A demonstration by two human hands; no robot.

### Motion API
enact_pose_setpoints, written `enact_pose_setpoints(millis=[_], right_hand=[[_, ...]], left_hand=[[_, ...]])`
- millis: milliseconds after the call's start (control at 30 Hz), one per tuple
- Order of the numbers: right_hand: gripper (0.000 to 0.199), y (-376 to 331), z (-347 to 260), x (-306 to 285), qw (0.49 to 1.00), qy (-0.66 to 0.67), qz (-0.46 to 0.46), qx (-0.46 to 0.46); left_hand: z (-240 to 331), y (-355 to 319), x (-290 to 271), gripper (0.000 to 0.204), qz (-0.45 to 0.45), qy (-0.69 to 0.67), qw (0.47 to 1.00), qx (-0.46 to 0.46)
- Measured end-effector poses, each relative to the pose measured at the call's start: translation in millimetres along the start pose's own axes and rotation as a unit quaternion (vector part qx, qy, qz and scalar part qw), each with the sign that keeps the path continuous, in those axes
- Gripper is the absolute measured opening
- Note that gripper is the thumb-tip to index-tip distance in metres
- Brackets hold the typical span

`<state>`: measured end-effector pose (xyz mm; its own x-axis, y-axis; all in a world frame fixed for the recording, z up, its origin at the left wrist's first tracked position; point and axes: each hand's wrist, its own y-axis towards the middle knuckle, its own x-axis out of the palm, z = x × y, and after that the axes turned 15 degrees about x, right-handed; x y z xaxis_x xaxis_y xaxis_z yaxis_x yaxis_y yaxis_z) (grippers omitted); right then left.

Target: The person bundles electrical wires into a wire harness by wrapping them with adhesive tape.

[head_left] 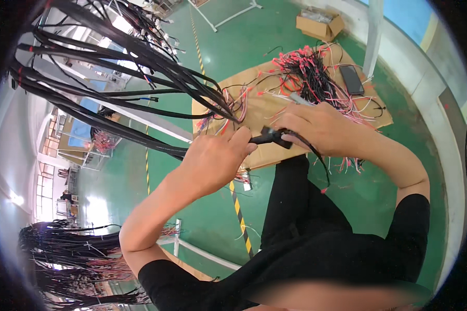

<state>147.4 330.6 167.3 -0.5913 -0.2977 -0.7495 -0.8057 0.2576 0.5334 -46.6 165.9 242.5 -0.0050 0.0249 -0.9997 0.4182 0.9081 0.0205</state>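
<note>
My left hand (213, 158) is closed around a black cable, with its thumb and forefinger near the end. From that grip a short black sleeved length (263, 138) runs across to my right hand (316, 128). The right fingers are pinched at a dark, flat-edged black piece (282, 138) wrapped on or beside the cable; its exact kind is hard to tell. A thin black wire (316, 154) with a red tip curves down from the right fingers. Long black cables (140, 88) hang in from the upper left and pass close to my left hand.
Below the hands is a cardboard-topped table (267, 158). It bears a heap of black wires with red ends (314, 78), a dark phone (352, 80) and loose pink and white wires. A cardboard box (319, 25) sits beyond. More cable bundles (72, 249) hang at lower left.
</note>
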Motion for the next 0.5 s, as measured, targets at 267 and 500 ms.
enact_pose_setpoints(millis=[267, 500], right_hand=[[0.022, 14.9, -32.3, 2.5, 0.999, 0.007, -0.013, -0.041], [0.018, 17.6, -62.6, 2.8, 1.000, 0.000, -0.020, -0.016]], left_hand=[[-14.6, -32.6, -11.4, 0.025, 0.021, -0.266, 0.964, -0.012], [0.9, -50.3, 10.4, 0.017, 0.177, 0.012, 0.980, 0.092]])
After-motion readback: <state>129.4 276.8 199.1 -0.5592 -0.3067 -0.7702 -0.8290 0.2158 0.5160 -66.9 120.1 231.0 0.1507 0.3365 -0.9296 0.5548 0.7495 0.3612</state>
